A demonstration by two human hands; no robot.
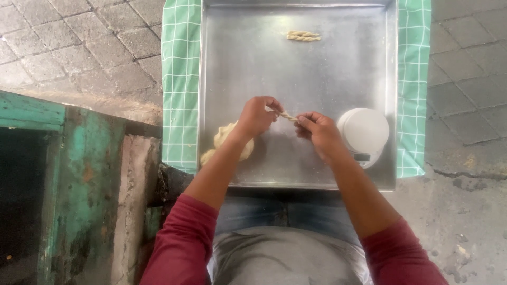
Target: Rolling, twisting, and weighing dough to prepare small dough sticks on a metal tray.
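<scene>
Both hands work above a steel tray that rests on a green checked cloth over grey paving.

Left hand: fingers closed, pinching one end of a short dough rope. Right hand: fingers closed on the other end. The rope hangs between the two hands, just above the tray floor, and shows a twisted pattern. Holding it by both ends, clear of the metal, would let each end turn against the other; that is a judgement from the twist visible.

A dough lump lies on the tray under the left forearm, near the front left corner, within easy reach of that hand. It appears to be the stock from which pieces are drawn.

One finished twist lies near the far edge of the tray, well apart from the hands, so it is clear of the working area.

A white scale stands on the tray just right of the right hand, near the right rim. Its readout is too small to tell.

To the left stands a worn green-painted structure. The cloth's purpose under the tray cannot be determined.
</scene>
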